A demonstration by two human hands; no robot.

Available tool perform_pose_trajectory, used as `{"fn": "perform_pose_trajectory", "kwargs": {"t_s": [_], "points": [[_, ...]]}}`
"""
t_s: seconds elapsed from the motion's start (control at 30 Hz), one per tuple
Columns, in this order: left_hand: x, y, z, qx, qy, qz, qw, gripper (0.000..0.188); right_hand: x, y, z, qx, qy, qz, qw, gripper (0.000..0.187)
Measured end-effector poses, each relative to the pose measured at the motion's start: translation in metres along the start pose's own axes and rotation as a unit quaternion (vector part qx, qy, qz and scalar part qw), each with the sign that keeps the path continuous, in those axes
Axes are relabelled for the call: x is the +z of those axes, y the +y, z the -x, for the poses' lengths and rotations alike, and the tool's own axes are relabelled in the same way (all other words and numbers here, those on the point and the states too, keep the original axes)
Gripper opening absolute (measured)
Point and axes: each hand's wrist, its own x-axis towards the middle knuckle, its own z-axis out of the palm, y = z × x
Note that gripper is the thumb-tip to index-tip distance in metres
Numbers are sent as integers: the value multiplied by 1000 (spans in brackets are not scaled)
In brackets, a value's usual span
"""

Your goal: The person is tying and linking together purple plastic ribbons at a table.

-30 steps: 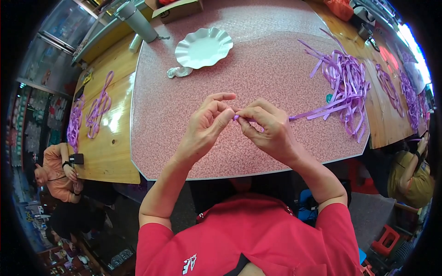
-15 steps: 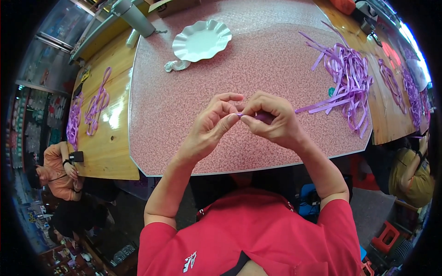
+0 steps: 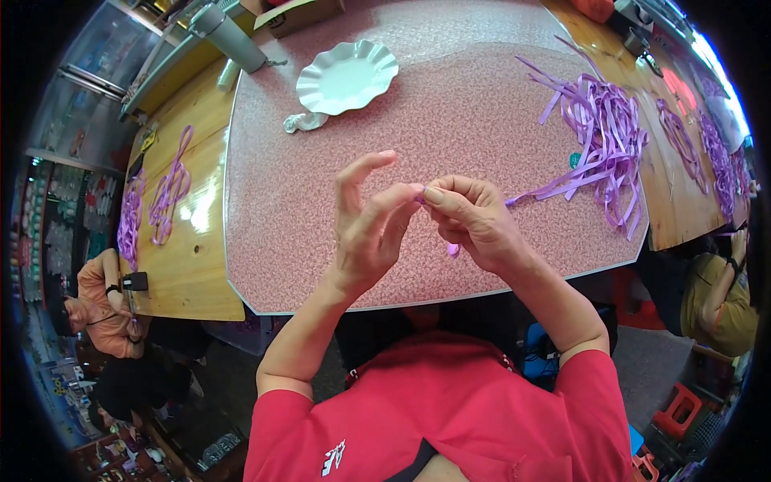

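Observation:
Above the pink speckled table top, my two hands meet at the fingertips. My right hand is closed in a pinch on a purple ribbon, whose end hangs below the curled fingers. My left hand pinches a small bit of the same purple at the right thumb, with one finger raised away. Most of the ribbon is hidden by my fingers. A ribbon strand also runs from beside my right hand to a loose heap of purple ribbons at the right.
A white scalloped plate stands at the back, a crumpled white piece beside it. A grey tumbler and a cardboard box are farther back. Purple ribbon loops lie on the left wooden table. People sit at both sides.
My left hand has opened out, one finger lifting, and its fingertips have shifted slightly. The right hand has turned, and a purple ribbon end now shows beneath it.

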Motion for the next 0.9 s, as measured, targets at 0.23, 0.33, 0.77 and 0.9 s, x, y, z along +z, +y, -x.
{"fn": "perform_pose_trajectory", "kwargs": {"t_s": [0.23, 0.33, 0.77, 0.9], "points": [[0, -3, -1, 51, 8, -94, 994, 24, 0, 0, -2, -39, 53, 95, 993, 17], [-1, -4, 1, -2, -3, -39, 999, 22, -3, 1, -4, -85, 49, 189, 977, 18], [1, -7, 4, -45, -16, -42, 998, 18, 0, -7, 0, -186, 69, 408, 891, 13], [2, -7, 4, -42, -32, -30, 998, 17, -3, -8, 1, -177, 63, 381, 905, 15]]}}
